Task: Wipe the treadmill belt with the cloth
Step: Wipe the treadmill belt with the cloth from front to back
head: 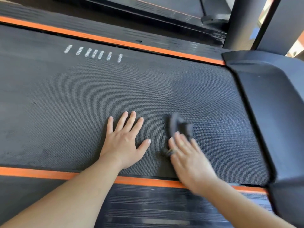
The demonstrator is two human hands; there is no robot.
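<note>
The dark textured treadmill belt (82, 99) fills the middle of the view, with several short white marks near its far edge. My left hand (123, 140) lies flat on the belt, fingers spread, holding nothing. Just to its right, my right hand (189, 155) is blurred and presses down on a dark grey cloth (178, 125). The crumpled cloth sticks out past my fingertips onto the belt, and a small bit shows by my thumb.
Orange strips (102, 39) border the belt on the far and near sides, with ribbed black side rails (156, 204) beyond them. The dark motor hood (271, 99) rises at the right end. A black upright post (238, 22) stands at the back right.
</note>
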